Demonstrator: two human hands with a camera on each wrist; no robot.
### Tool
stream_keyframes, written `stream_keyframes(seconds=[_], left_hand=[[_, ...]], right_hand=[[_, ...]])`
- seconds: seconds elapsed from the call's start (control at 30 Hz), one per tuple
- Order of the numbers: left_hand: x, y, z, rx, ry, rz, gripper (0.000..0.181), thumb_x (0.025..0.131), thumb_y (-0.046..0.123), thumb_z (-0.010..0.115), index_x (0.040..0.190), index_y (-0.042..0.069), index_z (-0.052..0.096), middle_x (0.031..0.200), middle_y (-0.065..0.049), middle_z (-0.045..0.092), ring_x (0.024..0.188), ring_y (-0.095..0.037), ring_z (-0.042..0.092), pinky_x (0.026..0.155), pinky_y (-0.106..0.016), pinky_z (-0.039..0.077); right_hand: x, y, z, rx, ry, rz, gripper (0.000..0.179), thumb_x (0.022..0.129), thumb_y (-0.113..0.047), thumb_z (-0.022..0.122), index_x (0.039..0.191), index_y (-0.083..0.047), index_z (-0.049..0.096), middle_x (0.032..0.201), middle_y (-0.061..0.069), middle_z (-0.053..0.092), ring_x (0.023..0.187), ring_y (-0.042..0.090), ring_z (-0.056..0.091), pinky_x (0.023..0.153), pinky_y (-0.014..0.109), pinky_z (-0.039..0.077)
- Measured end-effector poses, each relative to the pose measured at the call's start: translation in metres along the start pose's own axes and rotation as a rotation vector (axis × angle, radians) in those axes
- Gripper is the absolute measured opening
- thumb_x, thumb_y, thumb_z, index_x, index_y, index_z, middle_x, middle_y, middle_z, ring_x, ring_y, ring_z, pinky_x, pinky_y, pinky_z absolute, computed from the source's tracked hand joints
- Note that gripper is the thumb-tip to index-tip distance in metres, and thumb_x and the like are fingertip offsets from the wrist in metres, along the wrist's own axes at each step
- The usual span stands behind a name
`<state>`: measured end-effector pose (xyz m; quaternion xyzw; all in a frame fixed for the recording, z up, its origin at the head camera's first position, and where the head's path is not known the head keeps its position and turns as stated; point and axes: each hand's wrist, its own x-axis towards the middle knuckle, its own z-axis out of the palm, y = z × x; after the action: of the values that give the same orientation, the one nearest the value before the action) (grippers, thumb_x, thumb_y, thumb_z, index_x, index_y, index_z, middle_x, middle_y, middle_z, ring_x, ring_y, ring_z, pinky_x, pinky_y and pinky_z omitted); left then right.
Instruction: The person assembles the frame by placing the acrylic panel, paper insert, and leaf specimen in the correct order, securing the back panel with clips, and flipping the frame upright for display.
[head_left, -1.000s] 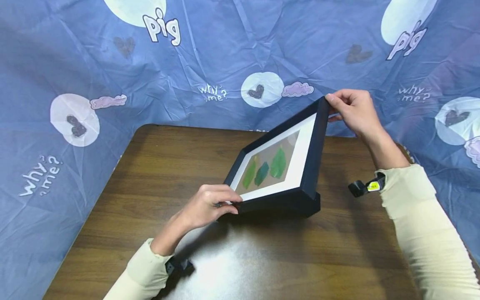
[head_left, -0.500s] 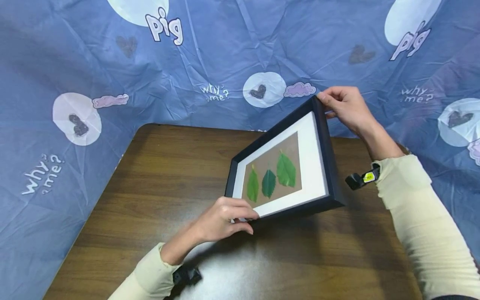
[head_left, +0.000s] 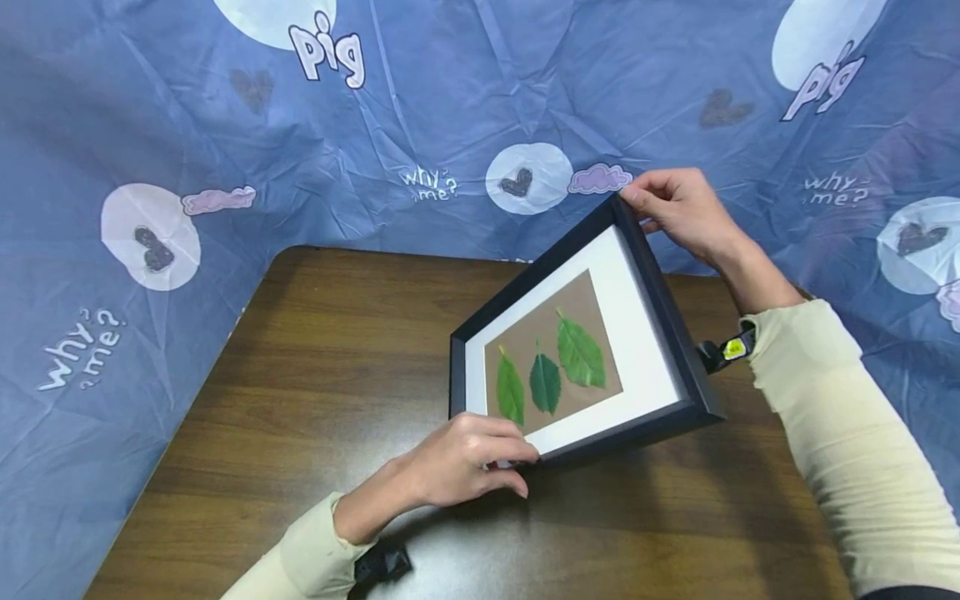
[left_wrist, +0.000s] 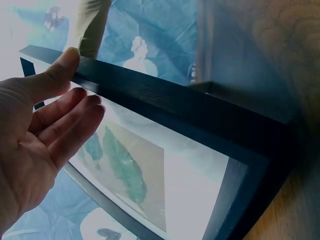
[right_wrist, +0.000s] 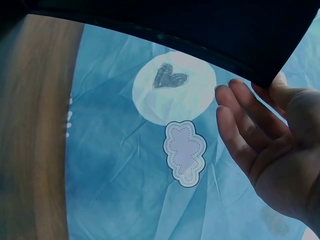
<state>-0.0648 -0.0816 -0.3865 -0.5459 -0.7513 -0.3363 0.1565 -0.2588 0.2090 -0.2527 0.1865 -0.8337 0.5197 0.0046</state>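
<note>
A picture frame [head_left: 657,296] with a deep black border is held tilted over the table, its front facing up toward the head view. Inside a white mat [head_left: 637,342], three green leaves lie on a brown backing: a narrow leaf [head_left: 510,393], a darker leaf [head_left: 544,383] and a broad leaf [head_left: 581,354]. My left hand [head_left: 468,458] grips the near edge, thumb on the outer side and fingers over the front, as the left wrist view [left_wrist: 30,145] confirms. With thumb and fingertips, my right hand [head_left: 686,212] pinches the raised far corner; its lower fingers extend past the back.
Beneath the frame is a brown wooden table [head_left: 300,358] with a rounded far-left corner. A wrinkled blue cloth [head_left: 420,100] printed with words, hearts and clouds hangs behind and at both sides. Dark camera straps sit at both cuffs.
The frame has turned so its front faces the head view more fully. My left hand has shifted right and nearer; my right hand has moved slightly left with the corner.
</note>
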Motion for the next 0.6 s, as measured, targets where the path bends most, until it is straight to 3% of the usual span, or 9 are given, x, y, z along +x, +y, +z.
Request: stream_keyframes(seconds=[0.13, 0.23, 0.47, 0.6], left_hand=[[0.0, -0.001, -0.003, -0.089, -0.006, -0.047, 0.024, 0.078, 0.019, 0.085, 0.097, 0.006, 0.077, 0.09, -0.002, 0.077, 0.076, -0.004, 0.07, 0.074, -0.004, 0.052], [-0.002, -0.01, -0.009, -0.172, 0.028, -0.099, 0.023, 0.078, 0.013, 0.085, 0.097, 0.004, 0.077, 0.086, -0.005, 0.076, 0.073, -0.006, 0.069, 0.069, -0.007, 0.053], [-0.012, -0.054, -0.035, -0.206, 0.248, -0.243, 0.022, 0.072, -0.002, 0.084, 0.092, -0.001, 0.076, 0.078, -0.01, 0.074, 0.068, -0.008, 0.065, 0.06, -0.021, 0.056], [-0.017, -0.08, -0.046, -0.189, 0.327, -0.376, 0.018, 0.075, -0.005, 0.082, 0.092, -0.002, 0.076, 0.081, -0.013, 0.075, 0.073, -0.004, 0.067, 0.064, -0.022, 0.058]], right_hand=[[-0.004, -0.002, -0.001, -0.088, 0.017, -0.011, 0.016, 0.101, -0.017, 0.06, 0.093, -0.015, 0.074, 0.071, -0.02, 0.069, 0.067, -0.002, 0.067, 0.061, 0.018, 0.057], [-0.008, -0.002, -0.001, -0.12, 0.017, -0.016, 0.019, 0.101, -0.02, 0.061, 0.107, -0.006, 0.073, 0.075, -0.022, 0.069, 0.07, -0.003, 0.067, 0.062, 0.018, 0.056], [-0.028, -0.006, -0.002, -0.144, 0.021, -0.044, 0.035, 0.1, -0.02, 0.061, 0.127, 0.003, 0.063, 0.099, -0.023, 0.067, 0.083, -0.005, 0.067, 0.065, 0.018, 0.057], [-0.045, -0.008, -0.004, -0.195, 0.032, -0.057, 0.036, 0.1, -0.021, 0.062, 0.13, -0.001, 0.063, 0.113, -0.015, 0.067, 0.09, -0.007, 0.066, 0.072, 0.016, 0.056]])
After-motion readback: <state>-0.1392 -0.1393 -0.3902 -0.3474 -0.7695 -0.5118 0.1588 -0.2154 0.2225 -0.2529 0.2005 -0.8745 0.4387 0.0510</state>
